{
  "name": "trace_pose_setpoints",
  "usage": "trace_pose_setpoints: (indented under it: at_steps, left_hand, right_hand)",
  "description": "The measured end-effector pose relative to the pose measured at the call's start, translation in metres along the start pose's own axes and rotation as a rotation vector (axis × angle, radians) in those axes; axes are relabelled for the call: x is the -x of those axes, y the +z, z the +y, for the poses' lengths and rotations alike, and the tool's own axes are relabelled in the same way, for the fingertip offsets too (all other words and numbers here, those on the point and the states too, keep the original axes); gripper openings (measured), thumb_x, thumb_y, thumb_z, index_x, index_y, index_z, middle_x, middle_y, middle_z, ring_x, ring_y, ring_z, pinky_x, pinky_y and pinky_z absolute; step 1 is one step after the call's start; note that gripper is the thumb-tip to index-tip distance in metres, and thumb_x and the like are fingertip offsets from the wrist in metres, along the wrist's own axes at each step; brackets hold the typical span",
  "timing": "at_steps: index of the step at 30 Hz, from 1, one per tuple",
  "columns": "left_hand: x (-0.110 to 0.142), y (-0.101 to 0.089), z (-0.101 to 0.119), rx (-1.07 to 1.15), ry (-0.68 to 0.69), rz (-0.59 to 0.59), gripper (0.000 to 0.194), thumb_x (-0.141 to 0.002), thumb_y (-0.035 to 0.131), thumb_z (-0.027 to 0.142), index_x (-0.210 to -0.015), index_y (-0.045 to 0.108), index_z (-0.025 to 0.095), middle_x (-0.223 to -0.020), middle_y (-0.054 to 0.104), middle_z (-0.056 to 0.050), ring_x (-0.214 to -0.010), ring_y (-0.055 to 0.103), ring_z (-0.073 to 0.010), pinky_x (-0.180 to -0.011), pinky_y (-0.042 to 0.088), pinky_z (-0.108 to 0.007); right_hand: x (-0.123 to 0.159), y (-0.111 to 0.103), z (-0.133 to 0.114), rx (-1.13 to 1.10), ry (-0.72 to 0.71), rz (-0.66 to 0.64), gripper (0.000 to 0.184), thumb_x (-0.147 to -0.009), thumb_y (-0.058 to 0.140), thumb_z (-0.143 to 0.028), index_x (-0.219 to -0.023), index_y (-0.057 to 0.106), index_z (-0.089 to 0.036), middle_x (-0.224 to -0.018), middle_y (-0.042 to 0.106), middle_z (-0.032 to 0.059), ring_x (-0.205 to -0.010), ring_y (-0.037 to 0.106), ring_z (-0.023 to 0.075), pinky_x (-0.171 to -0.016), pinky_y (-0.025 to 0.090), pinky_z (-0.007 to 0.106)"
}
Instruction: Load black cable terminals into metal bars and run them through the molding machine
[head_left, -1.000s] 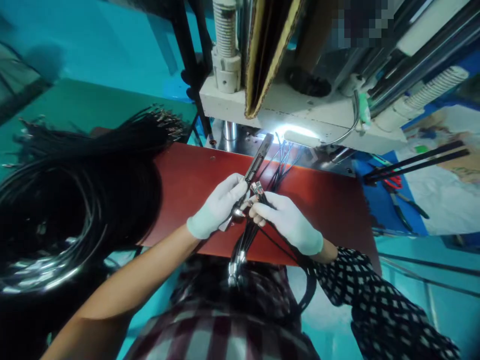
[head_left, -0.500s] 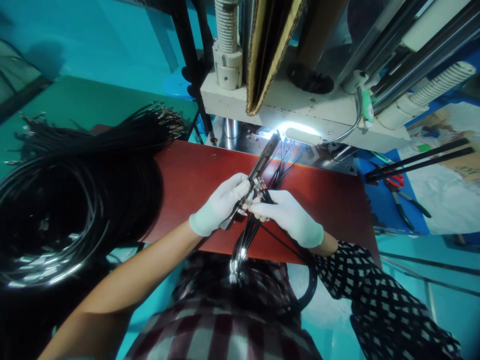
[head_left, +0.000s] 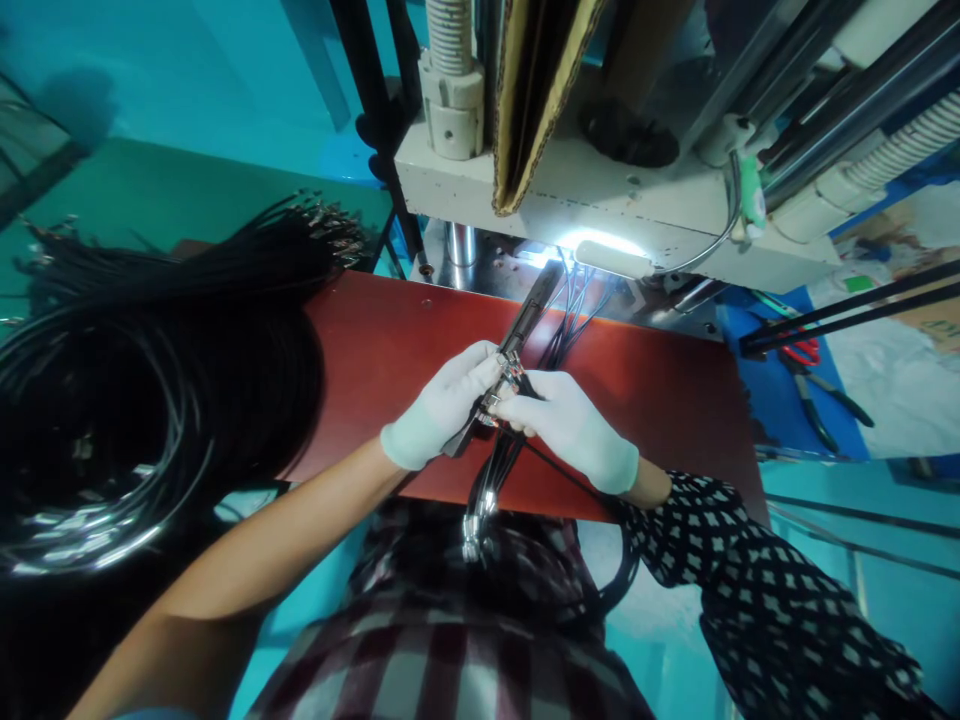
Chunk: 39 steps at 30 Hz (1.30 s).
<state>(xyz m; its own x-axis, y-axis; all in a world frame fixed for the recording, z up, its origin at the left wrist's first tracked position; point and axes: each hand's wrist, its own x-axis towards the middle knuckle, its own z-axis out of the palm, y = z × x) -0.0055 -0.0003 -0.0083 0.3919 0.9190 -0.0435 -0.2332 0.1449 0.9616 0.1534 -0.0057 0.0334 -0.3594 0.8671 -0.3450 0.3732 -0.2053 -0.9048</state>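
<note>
Lying at far left: a large loop of glossy black cable [head_left: 255, 385], wide and round, its left edge cut off by the frame.
Green tabletop [head_left: 172, 180]: behind the loop, under a straight sheaf of black cables with metal tips [head_left: 202, 270].
Red-brown flat board [head_left: 367, 330]: stretches across the middle, beneath both hands.
White-gloved left hand [head_left: 450, 395]: grasping the lower part of a long, dark, narrow metal bar [head_left: 531, 305], thumb on top; the bar slants up and right towards the light.
Small silver connector ends [head_left: 511, 368]: between the two hands, up against the bar.
Black cables with silver ends [head_left: 499, 470]: hang below the hands over the board's near edge, ends above the lap.
Thin black cables [head_left: 556, 345]: run from the board to under the bright lamp [head_left: 615, 258] of the white metal press [head_left: 540, 205].
White-gloved right hand [head_left: 574, 420]: fingertips pinching the connector ends beside the bar; the exact hold is partly hidden.
Blue flat mat [head_left: 840, 420]: at right, bearing dark-handled pliers [head_left: 814, 410] near a red-handled tool [head_left: 804, 348].
</note>
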Motion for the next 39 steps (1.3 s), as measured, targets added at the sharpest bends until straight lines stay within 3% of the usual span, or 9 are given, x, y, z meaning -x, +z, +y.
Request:
trace_pose_setpoints:
  at_steps: [5, 7, 10, 15, 18, 22, 29, 36, 39]
  left_hand:
    - [0.003, 0.001, -0.003, -0.472, 0.117, 0.129, 0.024, -0.101, 0.045, 0.043, -0.094, 0.047, 0.02, -0.08, 0.051, 0.001, -0.068, 0.048, -0.0127, -0.066, 0.041, -0.027]
    - [0.003, 0.001, -0.003, -0.539, 0.136, 0.148, 0.025, -0.1, 0.045, 0.043, -0.095, 0.048, 0.019, -0.082, 0.053, 0.0, -0.073, 0.05, -0.0141, -0.071, 0.042, -0.028]
    - [0.001, 0.002, 0.0, -0.334, 0.064, 0.092, 0.029, -0.1, 0.044, 0.046, -0.091, 0.047, 0.019, -0.079, 0.052, 0.0, -0.067, 0.049, -0.0127, -0.064, 0.043, -0.027]
    - [0.001, 0.003, 0.008, -0.177, 0.023, 0.052, 0.034, -0.098, 0.048, 0.049, -0.087, 0.049, 0.017, -0.073, 0.05, 0.001, -0.061, 0.043, -0.0107, -0.056, 0.039, -0.024]
    - [0.003, 0.001, 0.009, -0.132, 0.0, 0.011, 0.035, -0.098, 0.048, 0.051, -0.092, 0.052, 0.017, -0.072, 0.049, 0.001, -0.058, 0.041, -0.0099, -0.051, 0.036, -0.022]
    - [0.003, -0.001, 0.006, -0.095, 0.014, -0.02, 0.034, -0.099, 0.048, 0.049, -0.088, 0.05, 0.017, -0.072, 0.049, 0.002, -0.058, 0.041, -0.0091, -0.053, 0.037, -0.022]
    - [0.002, -0.003, 0.003, -0.111, 0.006, -0.03, 0.032, -0.099, 0.048, 0.048, -0.091, 0.05, 0.017, -0.073, 0.05, 0.002, -0.059, 0.042, -0.0092, -0.056, 0.038, -0.022]
    - [0.002, -0.003, 0.006, -0.166, 0.046, -0.036, 0.033, -0.1, 0.047, 0.046, -0.091, 0.054, 0.015, -0.079, 0.05, 0.001, -0.067, 0.044, -0.0107, -0.06, 0.039, -0.023]
    - [0.002, -0.003, 0.006, -0.161, 0.041, -0.051, 0.033, -0.1, 0.046, 0.046, -0.09, 0.053, 0.015, -0.078, 0.05, 0.0, -0.066, 0.044, -0.0108, -0.06, 0.039, -0.023]
  right_hand:
    - [-0.002, 0.002, 0.005, 0.148, 0.017, 0.038, 0.014, -0.079, 0.057, -0.024, -0.067, 0.055, -0.017, -0.063, 0.054, -0.0024, -0.062, 0.047, 0.0119, -0.058, 0.032, 0.026]
    - [-0.001, 0.0, 0.01, 0.137, -0.019, 0.02, 0.017, -0.082, 0.058, -0.028, -0.069, 0.056, -0.017, -0.066, 0.057, -0.0019, -0.065, 0.048, 0.0126, -0.061, 0.035, 0.026]
    - [0.005, -0.006, 0.015, 0.021, -0.089, -0.011, 0.023, -0.088, 0.057, -0.037, -0.079, 0.059, -0.016, -0.077, 0.06, -0.0001, -0.073, 0.052, 0.014, -0.069, 0.041, 0.027]
    - [0.013, -0.019, 0.012, -0.218, -0.115, -0.036, 0.015, -0.092, 0.051, -0.028, -0.092, 0.061, -0.017, -0.088, 0.058, 0.0017, -0.083, 0.053, 0.0149, -0.077, 0.044, 0.028]
    - [0.014, -0.023, 0.01, -0.183, -0.1, -0.073, 0.013, -0.087, 0.059, -0.026, -0.093, 0.063, -0.016, -0.084, 0.059, 0.0004, -0.08, 0.052, 0.0147, -0.076, 0.043, 0.028]
    - [0.015, -0.023, 0.01, -0.181, -0.087, 0.021, 0.019, -0.079, 0.07, -0.028, -0.092, 0.064, -0.015, -0.081, 0.061, -0.0014, -0.073, 0.052, 0.0127, -0.075, 0.043, 0.028]
    - [0.018, -0.025, 0.004, -0.153, -0.065, -0.037, 0.019, -0.088, 0.06, -0.031, -0.086, 0.067, -0.013, -0.081, 0.064, 0.0017, -0.076, 0.055, 0.0139, -0.075, 0.044, 0.028]
    - [0.013, -0.014, 0.007, -0.069, -0.085, 0.109, 0.027, -0.082, 0.07, -0.039, -0.073, 0.064, -0.015, -0.07, 0.061, -0.0016, -0.066, 0.051, 0.0115, -0.063, 0.04, 0.025]
    - [0.01, -0.013, 0.011, -0.089, -0.054, 0.097, 0.025, -0.085, 0.066, -0.039, -0.077, 0.062, -0.016, -0.065, 0.061, -0.0015, -0.058, 0.051, 0.0104, -0.056, 0.041, 0.024]
